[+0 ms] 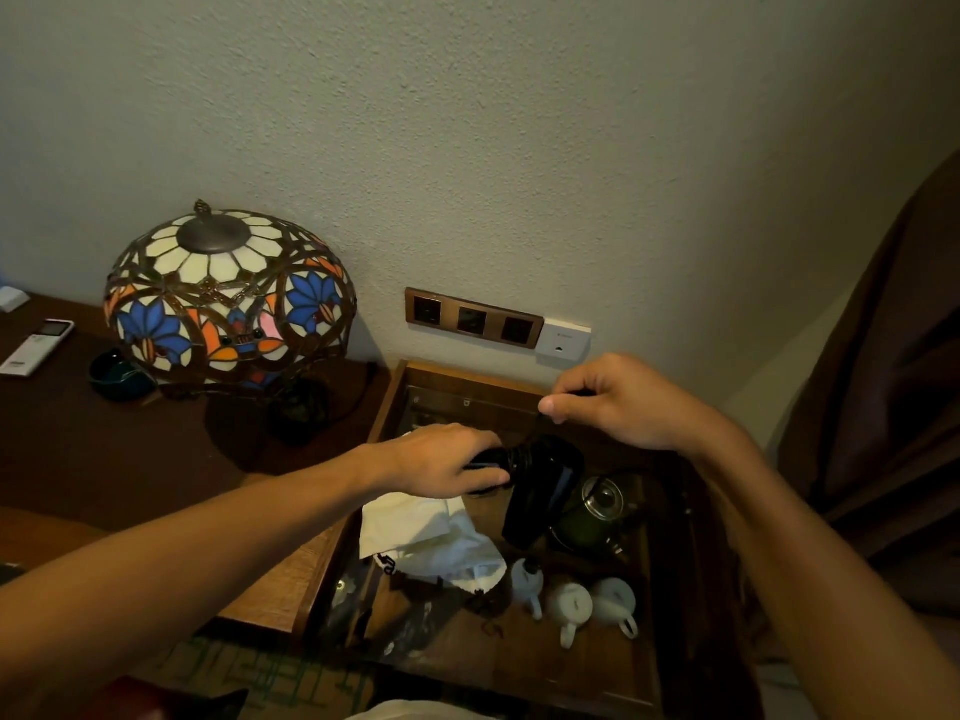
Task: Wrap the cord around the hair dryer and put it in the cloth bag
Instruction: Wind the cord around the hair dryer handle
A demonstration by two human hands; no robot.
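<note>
One black hair dryer [540, 485] is hanging just above a glass-topped wooden side table [670, 662], its barrel pointing down; the left hand [441, 459] is closing around its handle, where several turns of thin black cord [519, 456] are lying bunched; the right hand [618, 402] is pinching the free end of that cord between thumb and forefinger, holding it up and taut above the dryer. One cream cloth bag [431, 537] is lying crumpled and soft on the glass just below the left hand, beside the dryer's nozzle. Three small white teacups [571, 605] are standing near the front of the table, close together; one round glass-lidded teapot [597, 511] is sitting just right of the dryer. One domed stained-glass lamp [228, 298] with blue and orange flowers is standing on the dark desk [78, 459] to the left; one white remote [36, 348] is lying near the desk's far edge. Three dark sockets in one bronze wall plate [472, 318] are sitting above the table's back rim; a brown curtain [893, 407] is crowding the right side, leaving little room there.
</note>
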